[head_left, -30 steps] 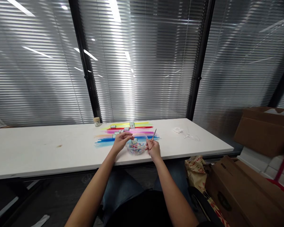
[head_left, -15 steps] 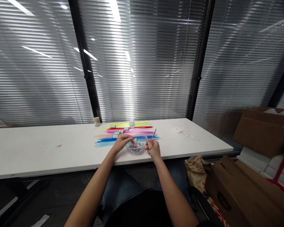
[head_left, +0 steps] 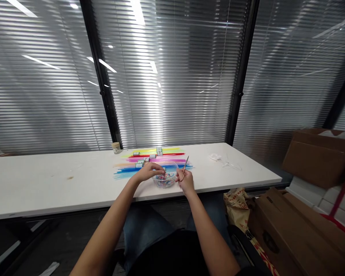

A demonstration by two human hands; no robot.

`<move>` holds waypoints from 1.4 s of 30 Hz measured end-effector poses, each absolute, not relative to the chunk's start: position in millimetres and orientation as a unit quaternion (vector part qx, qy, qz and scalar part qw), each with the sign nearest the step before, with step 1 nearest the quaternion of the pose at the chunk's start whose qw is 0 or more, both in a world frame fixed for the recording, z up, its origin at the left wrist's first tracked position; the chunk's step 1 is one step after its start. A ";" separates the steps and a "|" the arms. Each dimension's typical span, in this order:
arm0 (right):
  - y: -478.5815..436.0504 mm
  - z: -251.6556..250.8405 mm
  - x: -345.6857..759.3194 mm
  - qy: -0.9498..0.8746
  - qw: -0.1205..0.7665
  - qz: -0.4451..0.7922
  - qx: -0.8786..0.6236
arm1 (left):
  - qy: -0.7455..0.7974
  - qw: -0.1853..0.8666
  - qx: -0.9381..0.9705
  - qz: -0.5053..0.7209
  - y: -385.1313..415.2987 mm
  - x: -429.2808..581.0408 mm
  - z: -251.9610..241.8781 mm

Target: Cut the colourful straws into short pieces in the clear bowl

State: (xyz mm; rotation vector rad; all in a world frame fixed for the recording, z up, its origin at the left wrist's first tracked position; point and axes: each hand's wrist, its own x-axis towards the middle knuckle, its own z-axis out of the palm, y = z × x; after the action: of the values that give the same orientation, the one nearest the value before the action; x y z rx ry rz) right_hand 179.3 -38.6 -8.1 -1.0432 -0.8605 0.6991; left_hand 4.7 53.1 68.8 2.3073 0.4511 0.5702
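Observation:
A clear round bowl (head_left: 164, 184) with small multicoloured bits in it stands near the table's front edge. Over its left side, my left hand (head_left: 150, 171) reaches in with fingertips together; whether they pinch anything is too small to make out. My right hand (head_left: 185, 181) is closed around the handles of a pair of scissors (head_left: 186, 164), blades pointing up, just right of the bowl. Behind the bowl lie bundles of pipe cleaners (head_left: 126, 169) in blue, pink, red and yellow, with paper bands around them.
The white table (head_left: 51, 184) runs along windows with blinds. At its back is a small jar (head_left: 116, 148). White crumpled plastic (head_left: 215, 157) lies to the right. Cardboard boxes (head_left: 319, 157) and a paper bag (head_left: 237, 207) stand right of the table.
My left hand has shifted slightly, its fingertips now a little right and over the bowl's contents. The right hand still holds the scissors. The view has turned slightly.

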 end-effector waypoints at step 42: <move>-35.0 -11.0 181.0 -0.373 0.734 0.322 -0.467 | 0.215 0.203 0.952 0.082 45.4 23.5 90.8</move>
State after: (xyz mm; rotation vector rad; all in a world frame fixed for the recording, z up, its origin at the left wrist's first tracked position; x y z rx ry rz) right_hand 181.0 -35.0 -11.0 -1.0268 -0.8208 0.7085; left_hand 23.5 45.4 90.8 2.6567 0.6005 0.2285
